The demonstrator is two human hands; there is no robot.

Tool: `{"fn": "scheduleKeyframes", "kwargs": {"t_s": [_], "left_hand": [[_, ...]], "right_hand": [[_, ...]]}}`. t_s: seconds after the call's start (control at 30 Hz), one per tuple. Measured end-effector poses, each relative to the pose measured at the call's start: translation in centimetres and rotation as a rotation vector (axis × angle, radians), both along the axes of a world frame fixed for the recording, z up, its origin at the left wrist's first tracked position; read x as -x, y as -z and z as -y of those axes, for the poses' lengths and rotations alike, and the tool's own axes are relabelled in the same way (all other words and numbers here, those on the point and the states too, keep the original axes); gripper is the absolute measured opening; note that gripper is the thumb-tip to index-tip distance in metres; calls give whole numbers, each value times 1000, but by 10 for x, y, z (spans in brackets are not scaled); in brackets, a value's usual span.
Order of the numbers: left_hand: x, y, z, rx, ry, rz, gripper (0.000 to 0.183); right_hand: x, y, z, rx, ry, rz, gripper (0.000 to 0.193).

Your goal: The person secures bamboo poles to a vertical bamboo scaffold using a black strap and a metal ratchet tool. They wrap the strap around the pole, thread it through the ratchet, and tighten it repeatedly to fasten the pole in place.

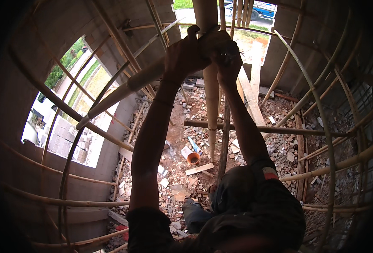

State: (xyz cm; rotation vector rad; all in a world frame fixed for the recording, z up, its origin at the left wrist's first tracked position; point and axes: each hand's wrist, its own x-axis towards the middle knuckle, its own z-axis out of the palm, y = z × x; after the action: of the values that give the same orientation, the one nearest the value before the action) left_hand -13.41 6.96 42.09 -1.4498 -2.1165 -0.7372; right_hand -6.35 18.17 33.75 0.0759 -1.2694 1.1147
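Note:
Both my arms reach up to a joint where a thick upright bamboo pole (211, 92) meets a slanting bamboo pole (129, 86) that runs down to the left. My left hand (187, 55) is curled over the upper end of the slanting pole, one finger or thumb raised. Just right of the upright pole, my right hand (228, 61) is closed at the joint. Thin dark strands and a small glint show by its fingers, but shadow hides what it pinches. Below, my bent legs (232, 189) straddle a thinner dark upright pole (224, 147).
Bamboo scaffolding surrounds me, with a crossing pole (254, 127) at knee height. Far below, broken brick litters the ground around an orange bucket (193, 158) and a short board (199, 169). Long planks (249, 95) lean at the far opening. Block walls (114, 105) have window openings.

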Motion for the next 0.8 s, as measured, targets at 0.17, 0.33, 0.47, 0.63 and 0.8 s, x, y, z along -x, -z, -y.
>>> {"fn": "scheduleKeyframes", "kwargs": {"t_s": [0.17,0.33,0.47,0.63,0.8], "left_hand": [[11,10,3,-72,101,-117,64],[29,17,8,-244,366,-181,62],[43,8,-2,-395,370,-298,38],[37,-6,-17,-408,418,-152,30],[23,-24,-41,-341,311,-75,31]], "right_hand": [[1,5,-8,-77,93,34,24],[4,10,-20,-119,199,107,35],[4,6,-14,-136,268,51,15],[-2,-5,-6,-127,236,45,12],[-2,-5,-6,-162,208,23,11]]}}
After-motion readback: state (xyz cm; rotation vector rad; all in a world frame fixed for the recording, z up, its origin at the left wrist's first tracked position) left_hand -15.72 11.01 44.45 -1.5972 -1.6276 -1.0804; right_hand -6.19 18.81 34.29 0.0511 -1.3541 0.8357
